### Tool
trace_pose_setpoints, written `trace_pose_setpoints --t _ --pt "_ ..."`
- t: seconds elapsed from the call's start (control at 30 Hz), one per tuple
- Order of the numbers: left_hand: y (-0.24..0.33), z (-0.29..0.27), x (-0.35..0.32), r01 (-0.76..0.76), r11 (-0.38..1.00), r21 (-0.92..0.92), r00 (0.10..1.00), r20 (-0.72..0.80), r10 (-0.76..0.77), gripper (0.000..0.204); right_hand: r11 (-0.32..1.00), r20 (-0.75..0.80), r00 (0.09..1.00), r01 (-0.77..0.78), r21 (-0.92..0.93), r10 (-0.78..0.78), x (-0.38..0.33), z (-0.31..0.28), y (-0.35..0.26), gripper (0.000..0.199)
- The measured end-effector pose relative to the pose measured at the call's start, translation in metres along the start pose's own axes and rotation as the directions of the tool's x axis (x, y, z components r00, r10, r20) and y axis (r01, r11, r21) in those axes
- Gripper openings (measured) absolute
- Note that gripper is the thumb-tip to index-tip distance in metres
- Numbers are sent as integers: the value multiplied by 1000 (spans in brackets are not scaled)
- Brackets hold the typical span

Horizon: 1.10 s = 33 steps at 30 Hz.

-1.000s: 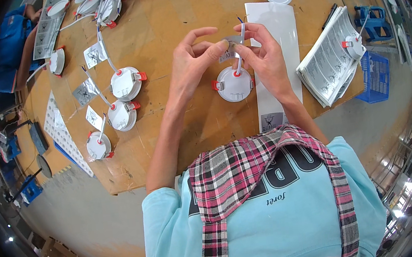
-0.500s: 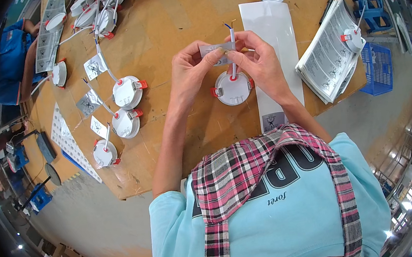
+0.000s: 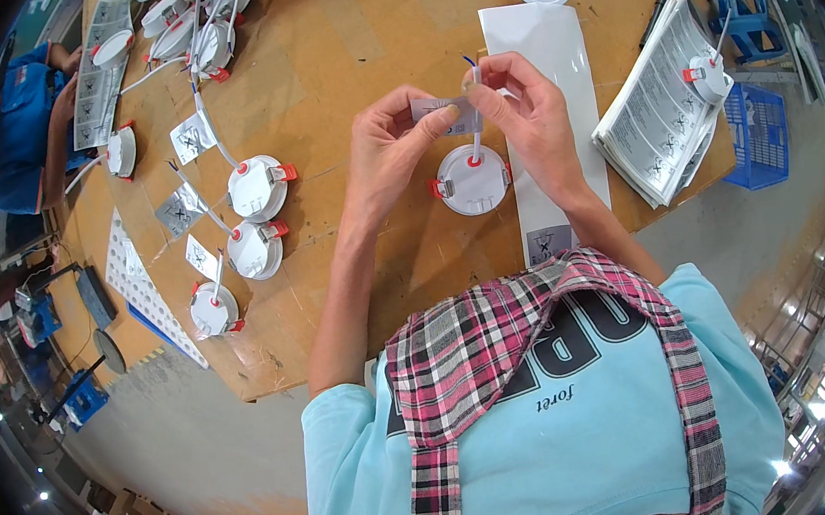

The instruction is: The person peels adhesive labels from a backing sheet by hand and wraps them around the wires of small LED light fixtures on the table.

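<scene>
A round white downlight [image 3: 474, 182] with red-tipped spring clips lies on the wooden table in front of me. Its white cable [image 3: 477, 142] rises away from me toward my hands and ends in a blue wire tip. My left hand [image 3: 399, 143] pinches a silvery printed label [image 3: 448, 116] between thumb and fingers; the label's right end meets the cable. With thumb and forefinger, my right hand [image 3: 520, 105] grips the cable close to its wire end. Under my right wrist runs a long white backing sheet [image 3: 546, 72] with one label [image 3: 549, 242] at its near end.
Several labelled downlights [image 3: 256, 189] stand to the left, and more are heaped [image 3: 198, 34] at the far left. A stack of label sheets [image 3: 656, 116] lies right, a downlight [image 3: 709, 82] on it. Another person [image 3: 27, 127] sits far left. A blue crate [image 3: 755, 136] stands beyond the table's right edge.
My right hand has shifted from the label up to the cable's end. My left hand keeps its pinch on the label, which now tilts slightly. The downlight has moved a little to the right.
</scene>
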State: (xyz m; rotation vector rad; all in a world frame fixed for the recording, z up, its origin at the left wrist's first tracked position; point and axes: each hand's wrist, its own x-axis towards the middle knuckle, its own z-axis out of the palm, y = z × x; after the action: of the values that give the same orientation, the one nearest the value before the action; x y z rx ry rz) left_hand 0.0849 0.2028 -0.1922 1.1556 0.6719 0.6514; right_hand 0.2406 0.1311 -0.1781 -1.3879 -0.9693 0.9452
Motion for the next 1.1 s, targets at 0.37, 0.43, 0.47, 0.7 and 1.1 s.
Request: trace_pose_setpoints --t 0.37,0.43,0.47,0.7,1.1 --pt "-5 5 -1 31 995 -96 999 -30 -34 15 995 69 994 -89 43 86 0 3 -7 23" --pt "-5 7 0 32 994 -105 999 -22 -35 14 993 88 991 -103 57 98 -1 2 -3 26" --pt "-6 7 0 33 993 -114 999 -15 -35 14 993 87 991 -103 57 98 -1 1 -2 26" --pt "-2 8 -2 129 987 -100 990 -49 -135 15 984 74 986 -154 90 147 -2 -1 1 26" --pt "-8 7 0 127 991 -33 992 -6 -127 16 972 174 970 -193 136 168 -2 -13 -1 22"
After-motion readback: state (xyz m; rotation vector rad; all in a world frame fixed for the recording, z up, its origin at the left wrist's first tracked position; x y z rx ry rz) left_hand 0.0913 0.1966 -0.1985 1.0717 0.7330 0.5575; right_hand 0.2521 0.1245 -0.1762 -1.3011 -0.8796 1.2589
